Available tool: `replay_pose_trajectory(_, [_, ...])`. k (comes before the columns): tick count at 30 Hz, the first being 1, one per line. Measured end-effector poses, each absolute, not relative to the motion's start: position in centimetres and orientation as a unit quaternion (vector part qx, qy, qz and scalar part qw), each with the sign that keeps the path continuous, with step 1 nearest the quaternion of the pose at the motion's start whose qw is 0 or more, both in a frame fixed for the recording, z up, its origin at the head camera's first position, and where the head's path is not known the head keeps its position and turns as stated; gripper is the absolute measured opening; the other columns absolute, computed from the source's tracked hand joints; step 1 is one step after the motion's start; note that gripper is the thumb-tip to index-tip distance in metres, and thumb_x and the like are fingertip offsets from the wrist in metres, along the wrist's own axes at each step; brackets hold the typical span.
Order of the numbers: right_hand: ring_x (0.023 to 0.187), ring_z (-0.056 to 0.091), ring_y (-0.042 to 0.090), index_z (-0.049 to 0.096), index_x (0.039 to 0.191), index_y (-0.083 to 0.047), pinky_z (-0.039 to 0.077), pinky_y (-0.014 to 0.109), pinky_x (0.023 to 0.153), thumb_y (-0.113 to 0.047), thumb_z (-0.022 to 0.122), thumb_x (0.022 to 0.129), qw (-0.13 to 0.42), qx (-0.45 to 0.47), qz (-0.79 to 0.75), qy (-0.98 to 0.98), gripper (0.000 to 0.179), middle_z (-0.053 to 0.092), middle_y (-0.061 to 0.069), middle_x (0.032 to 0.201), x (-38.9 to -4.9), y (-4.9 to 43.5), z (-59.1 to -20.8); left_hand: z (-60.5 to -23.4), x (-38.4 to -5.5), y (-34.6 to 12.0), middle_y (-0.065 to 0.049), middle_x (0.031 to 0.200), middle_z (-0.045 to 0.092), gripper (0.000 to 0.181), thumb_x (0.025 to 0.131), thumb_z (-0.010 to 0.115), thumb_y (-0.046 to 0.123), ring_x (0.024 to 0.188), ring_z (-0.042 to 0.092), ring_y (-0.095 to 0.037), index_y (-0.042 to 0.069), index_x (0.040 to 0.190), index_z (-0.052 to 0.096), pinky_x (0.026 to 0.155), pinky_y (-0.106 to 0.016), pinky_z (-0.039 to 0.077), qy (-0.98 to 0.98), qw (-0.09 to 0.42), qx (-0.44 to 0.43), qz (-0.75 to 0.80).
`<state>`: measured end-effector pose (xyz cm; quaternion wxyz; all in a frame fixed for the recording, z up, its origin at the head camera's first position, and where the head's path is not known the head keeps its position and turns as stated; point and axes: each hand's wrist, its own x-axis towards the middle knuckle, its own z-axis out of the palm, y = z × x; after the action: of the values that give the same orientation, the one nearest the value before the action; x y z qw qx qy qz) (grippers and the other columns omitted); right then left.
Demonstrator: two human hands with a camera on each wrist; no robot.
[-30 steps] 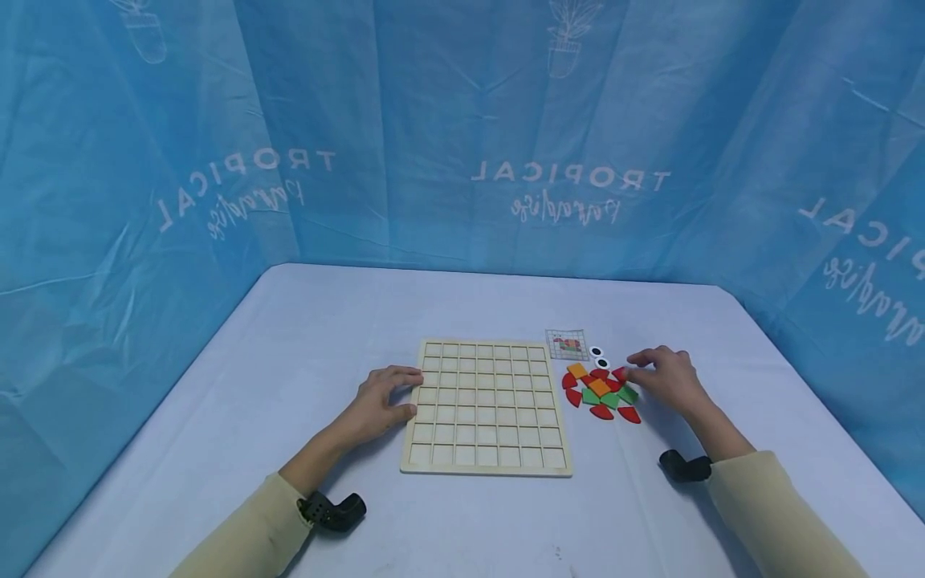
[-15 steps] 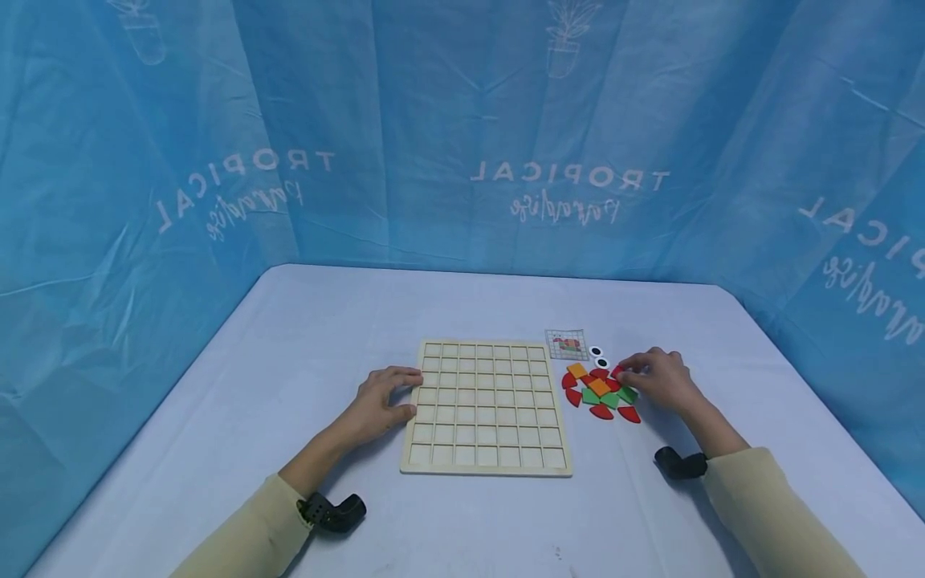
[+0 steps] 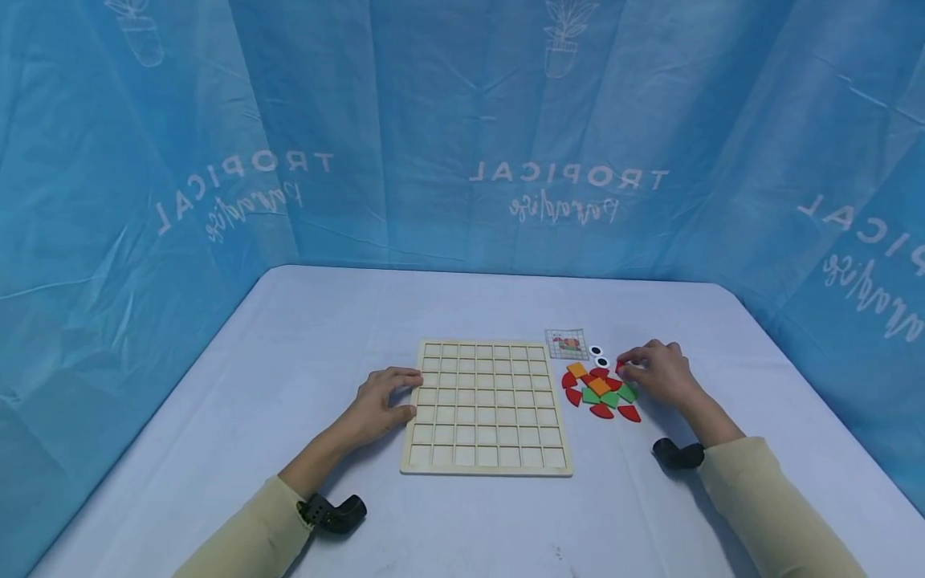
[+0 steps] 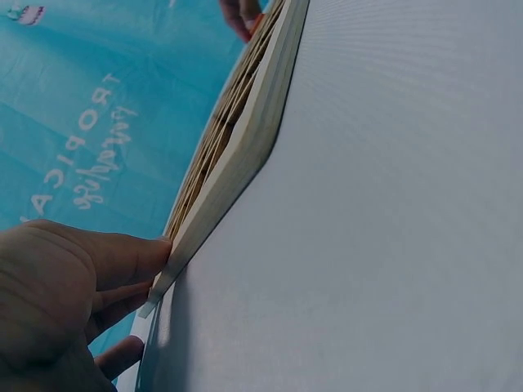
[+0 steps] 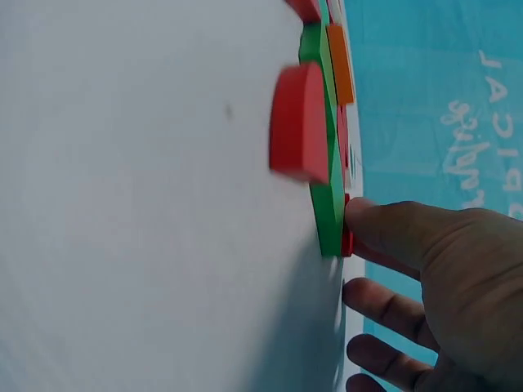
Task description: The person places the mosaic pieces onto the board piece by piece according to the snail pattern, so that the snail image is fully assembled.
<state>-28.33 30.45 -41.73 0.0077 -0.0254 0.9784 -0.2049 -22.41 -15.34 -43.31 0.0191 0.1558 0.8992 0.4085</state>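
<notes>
A wooden grid board (image 3: 486,470) with square recesses lies flat on the white-covered table. My left hand (image 3: 379,405) rests at the board's left edge; its thumb (image 4: 139,260) touches the rim in the left wrist view. To the right of the board, my right hand (image 3: 663,376) pinches a red quarter-circle piece (image 3: 619,367) between thumb and fingers, at the pile's far right. In the right wrist view this red piece (image 5: 348,233) shows just behind a green piece (image 5: 328,216). The pile also has orange squares (image 3: 600,387) and several other red quarter-circles (image 3: 601,412).
A small pattern card (image 3: 567,344) with a coloured picture on a grid lies past the board's far right corner. Beside it are two white discs (image 3: 602,362) with black centres. A blue printed curtain (image 3: 433,160) surrounds the table's back and sides.
My right hand has moved slightly left, and its fingers have closed on the red quarter-circle, which now looks tilted up. The left hand and the board have stayed put.
</notes>
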Motion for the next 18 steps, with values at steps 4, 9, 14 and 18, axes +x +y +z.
replay_pose_trajectory(4, [0.107,0.04,0.038,0.065,0.118,-0.007,0.045,0.044,0.076,-0.027,0.071,0.081,0.017,-0.023,-0.214,0.976,0.042,0.053,0.024,0.117,-28.51,30.92,-42.01,-43.33,-22.45,-15.36,-0.008,0.14,0.049,0.045,0.083,0.067,0.009,0.135,0.03,-0.033,0.006,0.127,0.057,0.111,-0.059,0.019,0.9,0.021,0.157,0.407])
replay_pose_trajectory(9, [0.105,0.039,0.037,0.066,0.117,-0.008,0.044,0.043,0.076,-0.031,0.073,0.08,0.014,-0.019,-0.223,0.975,0.044,0.053,0.022,0.117,-28.6,31.18,-42.34,-43.31,-22.47,-15.45,-0.008,0.14,0.048,0.045,0.084,0.067,0.01,0.135,0.03,-0.034,0.006,0.127,0.057,0.111,-0.059,0.018,0.9,0.023,0.159,0.405])
replay_pose_trajectory(14, [0.105,0.039,0.036,0.067,0.114,-0.008,0.042,0.045,0.076,-0.029,0.073,0.08,0.005,-0.022,-0.224,0.974,0.041,0.053,0.022,0.116,-28.66,31.25,-42.49,-43.27,-22.54,-15.62,-0.007,0.141,0.047,0.046,0.084,0.067,0.011,0.136,0.029,-0.034,0.007,0.129,0.056,0.11,-0.059,0.019,0.898,0.03,0.161,0.409])
replay_pose_trajectory(18, [0.105,0.039,0.036,0.068,0.113,-0.008,0.042,0.045,0.076,-0.028,0.073,0.08,0.003,-0.021,-0.225,0.974,0.039,0.054,0.021,0.115,-28.64,31.29,-42.6,-43.2,-22.56,-15.66,-0.006,0.141,0.046,0.046,0.084,0.067,0.012,0.136,0.028,-0.033,0.007,0.129,0.056,0.11,-0.059,0.02,0.896,0.039,0.158,0.414])
